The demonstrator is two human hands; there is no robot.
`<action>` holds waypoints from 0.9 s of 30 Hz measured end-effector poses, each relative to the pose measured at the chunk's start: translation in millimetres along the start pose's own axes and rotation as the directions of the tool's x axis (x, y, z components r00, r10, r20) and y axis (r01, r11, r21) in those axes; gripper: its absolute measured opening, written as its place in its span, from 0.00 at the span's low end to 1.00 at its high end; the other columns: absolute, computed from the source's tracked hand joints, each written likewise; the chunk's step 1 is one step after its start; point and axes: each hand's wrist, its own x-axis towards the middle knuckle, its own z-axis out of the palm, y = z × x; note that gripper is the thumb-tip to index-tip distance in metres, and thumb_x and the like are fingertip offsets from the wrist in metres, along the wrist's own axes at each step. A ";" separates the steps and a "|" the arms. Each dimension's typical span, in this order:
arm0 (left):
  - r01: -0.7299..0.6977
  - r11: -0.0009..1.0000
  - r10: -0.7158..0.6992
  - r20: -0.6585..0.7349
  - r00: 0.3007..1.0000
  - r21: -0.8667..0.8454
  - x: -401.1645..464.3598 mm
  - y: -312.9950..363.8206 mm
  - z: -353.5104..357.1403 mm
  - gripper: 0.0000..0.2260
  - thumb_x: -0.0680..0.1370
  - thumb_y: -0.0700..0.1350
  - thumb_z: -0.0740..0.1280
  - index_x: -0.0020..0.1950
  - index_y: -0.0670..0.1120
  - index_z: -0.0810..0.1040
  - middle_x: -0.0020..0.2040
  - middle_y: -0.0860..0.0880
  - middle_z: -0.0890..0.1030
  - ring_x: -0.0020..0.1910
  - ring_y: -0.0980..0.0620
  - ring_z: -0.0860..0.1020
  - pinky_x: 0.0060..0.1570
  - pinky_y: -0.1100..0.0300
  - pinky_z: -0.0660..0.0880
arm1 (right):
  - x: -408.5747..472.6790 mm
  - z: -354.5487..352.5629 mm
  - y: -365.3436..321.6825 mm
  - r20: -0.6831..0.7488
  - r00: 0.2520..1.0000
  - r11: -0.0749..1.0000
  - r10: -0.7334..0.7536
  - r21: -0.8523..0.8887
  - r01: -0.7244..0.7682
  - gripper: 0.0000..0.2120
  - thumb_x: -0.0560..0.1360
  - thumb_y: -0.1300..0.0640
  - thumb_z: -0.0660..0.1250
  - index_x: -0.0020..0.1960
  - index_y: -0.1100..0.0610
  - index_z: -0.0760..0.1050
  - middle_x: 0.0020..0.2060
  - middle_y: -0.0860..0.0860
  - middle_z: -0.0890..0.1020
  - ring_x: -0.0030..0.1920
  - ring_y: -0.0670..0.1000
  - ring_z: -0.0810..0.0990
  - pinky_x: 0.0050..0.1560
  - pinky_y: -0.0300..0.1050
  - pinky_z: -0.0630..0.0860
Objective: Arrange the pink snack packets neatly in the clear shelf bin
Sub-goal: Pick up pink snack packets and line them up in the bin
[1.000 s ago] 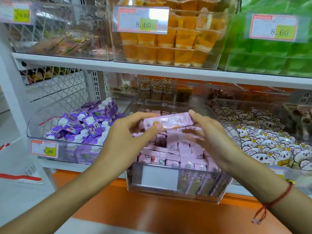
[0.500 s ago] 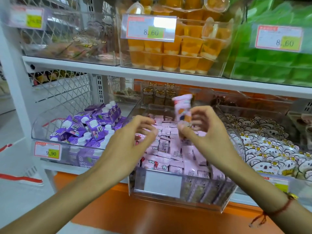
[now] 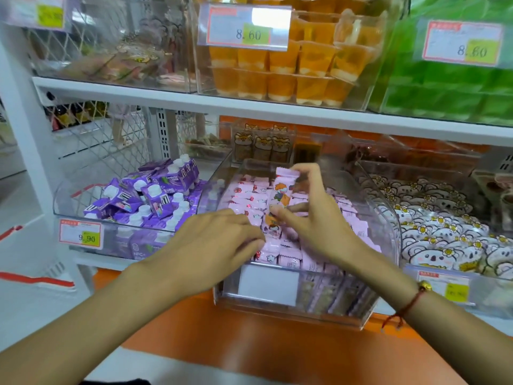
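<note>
A clear shelf bin point(image 3: 294, 309) sits in the middle of the lower shelf, filled with several small pink snack packets point(image 3: 249, 193) lying in rough rows. My right hand point(image 3: 313, 218) pinches one pink packet point(image 3: 280, 195) with an orange cartoon print, holding it upright above the pile. My left hand point(image 3: 211, 245) rests palm down over the front left of the pile, fingers spread and touching the packets there, with nothing gripped. A blank white label point(image 3: 268, 284) covers part of the bin's front.
A clear bin of purple drink pouches point(image 3: 155, 195) stands to the left, a bin of white bear-print packets point(image 3: 444, 234) to the right. The white shelf board point(image 3: 249, 107) above carries orange jelly cups point(image 3: 291, 68) and green packs point(image 3: 444, 87). An orange ledge point(image 3: 249, 340) runs below.
The packet was held flat between both hands, then passed to my right hand and turned upright. My left hand let go and dropped onto the front of the pile.
</note>
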 end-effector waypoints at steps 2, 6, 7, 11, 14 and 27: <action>0.010 1.000 -0.011 0.019 1.000 0.016 0.3 0.6 -1.5 0.18 0.79 0.60 0.49 0.59 0.59 0.75 0.54 0.58 0.78 0.57 0.57 0.73 0.45 0.58 0.72 | -0.1 -5.7 3.2 -0.003 1.000 0.994 -0.009 -0.107 0.009 0.21 0.73 0.55 0.72 0.53 0.43 0.60 0.40 0.43 0.77 0.35 0.43 0.81 0.32 0.39 0.76; 0.020 1.000 -0.021 0.039 0.999 0.001 0.0 1.0 -3.1 0.17 0.79 0.59 0.51 0.59 0.59 0.76 0.54 0.58 0.79 0.57 0.55 0.73 0.43 0.56 0.73 | -9.2 -6.5 8.7 0.174 0.984 0.938 0.032 -0.345 0.031 0.07 0.75 0.54 0.69 0.52 0.52 0.74 0.43 0.47 0.79 0.39 0.47 0.76 0.43 0.47 0.75; 0.027 0.999 -0.026 0.036 0.999 -0.017 -0.2 1.3 -3.4 0.16 0.79 0.59 0.52 0.59 0.60 0.76 0.55 0.58 0.79 0.57 0.54 0.74 0.43 0.56 0.74 | -9.8 -5.1 8.8 0.220 0.975 0.914 0.041 -0.402 0.052 0.07 0.75 0.54 0.68 0.52 0.53 0.78 0.45 0.49 0.80 0.41 0.46 0.74 0.43 0.46 0.73; 0.049 0.998 -0.048 0.016 0.999 -0.029 -0.6 2.5 -1.4 0.13 0.78 0.59 0.56 0.58 0.60 0.76 0.55 0.58 0.79 0.55 0.52 0.76 0.38 0.57 0.70 | -5.0 -5.7 6.4 0.283 0.954 0.904 0.096 -0.427 0.036 0.11 0.76 0.59 0.65 0.55 0.53 0.81 0.52 0.52 0.81 0.49 0.49 0.76 0.49 0.43 0.72; 0.097 0.994 -0.099 -0.027 0.995 -0.050 -0.1 4.8 1.9 0.13 0.78 0.56 0.60 0.61 0.58 0.74 0.57 0.57 0.78 0.54 0.51 0.76 0.33 0.58 0.62 | -5.3 -10.4 6.4 0.364 0.916 0.925 0.170 -0.379 -0.021 0.15 0.76 0.64 0.61 0.59 0.54 0.80 0.54 0.54 0.80 0.53 0.54 0.78 0.56 0.50 0.75; 0.022 0.999 -0.019 0.092 0.996 -0.024 12.0 2.8 15.1 0.24 0.79 0.59 0.44 0.70 0.55 0.69 0.65 0.58 0.73 0.63 0.55 0.69 0.58 0.59 0.65 | 47.4 -2.1 22.0 0.384 0.877 0.869 0.288 -0.490 -0.071 0.10 0.72 0.50 0.72 0.48 0.56 0.84 0.43 0.50 0.85 0.41 0.47 0.79 0.41 0.39 0.74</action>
